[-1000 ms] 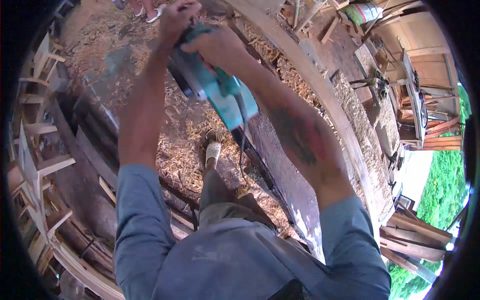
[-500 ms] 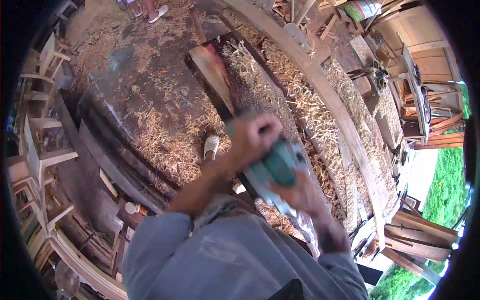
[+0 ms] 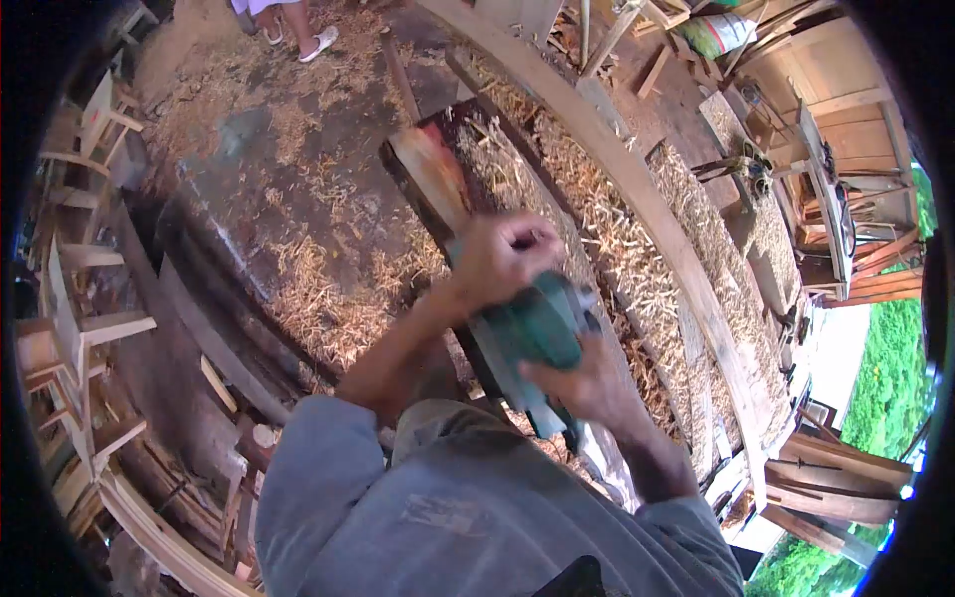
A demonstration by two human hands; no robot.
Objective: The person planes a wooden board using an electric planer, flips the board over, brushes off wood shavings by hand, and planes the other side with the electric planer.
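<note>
Green planer [image 3: 546, 326] lies on the beam [image 3: 430, 169] — left hand [image 3: 499, 261] holds its eleven-o'clock end, right hand [image 3: 591, 384] its five-o'clock side; shavings [image 3: 505, 165] at twelve o'clock, if caught beneath, could tilt it.

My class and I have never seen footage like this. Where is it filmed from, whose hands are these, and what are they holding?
There is no machine arm here: these are a person's own bare hands, seen by one camera worn on the head, looking forward and down. That is why the wearer's grey-blue cloth shirt fills the bottom. The left hand is curled over the far end of a boxy, teal-green power tool; the right hand holds it nearer the body. The tool is over a long, dark wooden beam with a pale, reddish far end. Curly, straw-coloured wood shavings lie on the beam and the ground. At the top stand another person's legs in white shoes.
</note>
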